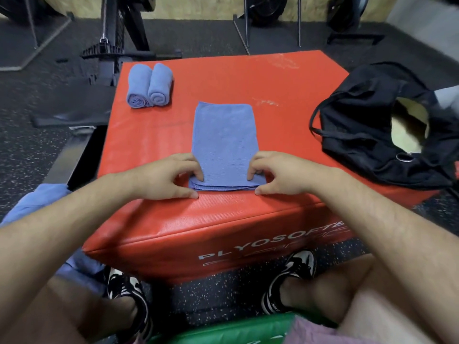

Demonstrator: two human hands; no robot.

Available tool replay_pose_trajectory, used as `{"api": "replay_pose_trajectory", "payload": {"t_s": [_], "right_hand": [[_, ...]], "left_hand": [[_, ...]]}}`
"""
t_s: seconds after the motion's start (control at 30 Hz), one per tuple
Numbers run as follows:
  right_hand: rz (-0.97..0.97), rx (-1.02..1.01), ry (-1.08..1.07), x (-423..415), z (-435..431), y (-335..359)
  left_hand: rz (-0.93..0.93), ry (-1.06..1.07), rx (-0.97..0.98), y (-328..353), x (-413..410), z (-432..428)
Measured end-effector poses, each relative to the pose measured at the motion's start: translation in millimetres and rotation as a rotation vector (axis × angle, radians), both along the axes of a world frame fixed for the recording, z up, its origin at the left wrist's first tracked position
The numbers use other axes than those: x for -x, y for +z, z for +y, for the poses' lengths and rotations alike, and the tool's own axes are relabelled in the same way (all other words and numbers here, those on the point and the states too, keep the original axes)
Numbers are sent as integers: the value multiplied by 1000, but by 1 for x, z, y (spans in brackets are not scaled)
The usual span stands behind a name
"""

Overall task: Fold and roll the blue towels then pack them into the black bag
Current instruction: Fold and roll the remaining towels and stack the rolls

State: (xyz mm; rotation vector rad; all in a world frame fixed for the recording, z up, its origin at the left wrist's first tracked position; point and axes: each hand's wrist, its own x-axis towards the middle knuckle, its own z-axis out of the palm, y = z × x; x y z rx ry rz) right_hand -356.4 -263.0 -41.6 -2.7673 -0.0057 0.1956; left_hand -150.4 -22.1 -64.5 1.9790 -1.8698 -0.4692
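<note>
the black bag (360, 125) runs off the right edge; a forearm (74, 214) half hides loose blue cloth (42, 197).

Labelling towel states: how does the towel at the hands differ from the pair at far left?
Shape: the folded towel lies flat, a layered rectangle; the rolled towels are cylinders, spiral ends showing.
Handling: left hand and right hand pinch the folded towel's near corners; nothing touches the rolled towels.
Place: folded towel near-centre on the red box, rolled towels far left, side by side.
Shared: same blue cloth.
</note>
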Motion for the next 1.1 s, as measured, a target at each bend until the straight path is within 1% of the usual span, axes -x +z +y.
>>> {"api": "replay_pose_trajectory", "payload": {"t_s": [0.07, 0.23, 0.33, 0.47, 0.63, 0.7, 0.77, 0.9, 1.0, 1.1], "right_hand": [[-3, 2, 5, 1, 0, 0], [-72, 37, 12, -1, -1, -2], [-99, 71, -21, 0, -2, -2], [-88, 68, -25, 2, 0, -2], [-156, 76, -20, 1, -3, -3], [-178, 53, -18, 1, -5, -4], [-190, 29, -28, 2, -7, -3], [-155, -30, -96, 2, -9, 0], [-130, -101, -160, 2, -7, -1], [-120, -90, -181, 1, -7, -3]], "left_hand": [[5, -7, 4, 1, 0, -1], [-60, -13, 40, 4, 1, -3], [-97, 31, 71, 6, 4, -2], [-113, 124, 112, 6, 8, -3], [-176, 38, 91, 5, 10, -7], [-184, 44, 98, 6, 10, -8], [-154, 80, 99, 8, 9, -9], [7, 213, 24, 9, 7, -8], [27, 275, 41, 6, 6, -11], [41, 325, 53, 7, 6, -15]]}}
